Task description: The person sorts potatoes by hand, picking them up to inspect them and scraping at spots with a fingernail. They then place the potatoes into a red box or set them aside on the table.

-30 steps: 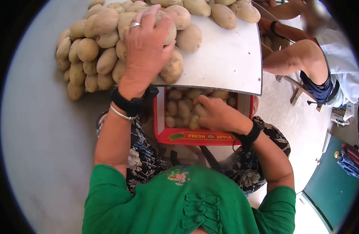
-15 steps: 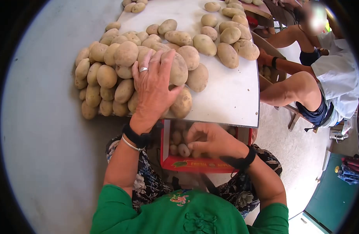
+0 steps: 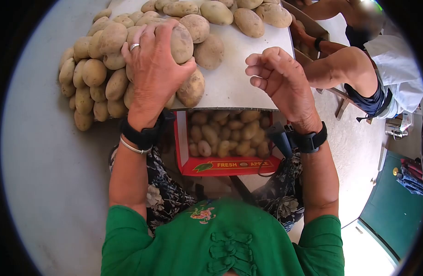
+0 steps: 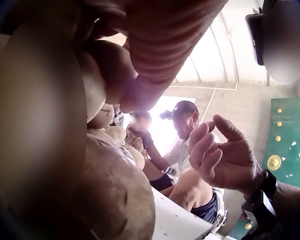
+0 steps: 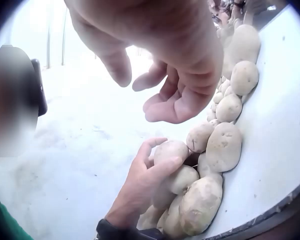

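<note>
My left hand grips a large potato on the near right side of the potato pile; in the right wrist view its thumb and fingers lie round that potato. My right hand is raised above the table's near right part, palm turned inward, fingers loosely bent and holding nothing. In the left wrist view the right hand also shows empty. Below the table edge stands a red box with many potatoes inside, no hand in it.
More potatoes lie along the far side of the white table. Another person's bent leg is beyond the table's right edge, beside a wooden bench. A green door stands at lower right.
My right hand has come up out of the red box to above the table. My left hand stays on the potato. The head view has shifted.
</note>
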Tool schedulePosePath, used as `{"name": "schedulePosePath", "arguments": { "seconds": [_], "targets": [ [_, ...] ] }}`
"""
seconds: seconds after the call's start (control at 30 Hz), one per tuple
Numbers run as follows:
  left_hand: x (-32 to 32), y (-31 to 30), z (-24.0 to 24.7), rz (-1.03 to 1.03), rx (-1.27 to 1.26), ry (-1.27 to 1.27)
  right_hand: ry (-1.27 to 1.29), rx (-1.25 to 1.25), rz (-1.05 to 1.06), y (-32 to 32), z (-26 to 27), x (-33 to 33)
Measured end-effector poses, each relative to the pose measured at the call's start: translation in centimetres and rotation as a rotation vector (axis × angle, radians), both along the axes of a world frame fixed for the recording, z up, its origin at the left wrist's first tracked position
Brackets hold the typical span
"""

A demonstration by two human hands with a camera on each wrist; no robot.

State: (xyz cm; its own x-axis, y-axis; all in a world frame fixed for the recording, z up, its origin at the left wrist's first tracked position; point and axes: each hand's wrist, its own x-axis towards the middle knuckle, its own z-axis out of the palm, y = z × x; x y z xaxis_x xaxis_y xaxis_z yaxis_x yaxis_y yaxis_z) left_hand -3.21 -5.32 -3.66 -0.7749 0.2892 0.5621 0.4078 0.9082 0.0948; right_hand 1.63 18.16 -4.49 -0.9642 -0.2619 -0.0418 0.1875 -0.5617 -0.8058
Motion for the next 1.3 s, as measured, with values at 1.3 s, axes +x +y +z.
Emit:
{"name": "schedulePosePath", "arguments": {
  "seconds": [1.3],
  "targets": [
    [5.6,1.9,0.1,-0.701,1.255,-0.909,0.101,0.29,0.271,-2.7,0.2,1.6]
  ]
}}
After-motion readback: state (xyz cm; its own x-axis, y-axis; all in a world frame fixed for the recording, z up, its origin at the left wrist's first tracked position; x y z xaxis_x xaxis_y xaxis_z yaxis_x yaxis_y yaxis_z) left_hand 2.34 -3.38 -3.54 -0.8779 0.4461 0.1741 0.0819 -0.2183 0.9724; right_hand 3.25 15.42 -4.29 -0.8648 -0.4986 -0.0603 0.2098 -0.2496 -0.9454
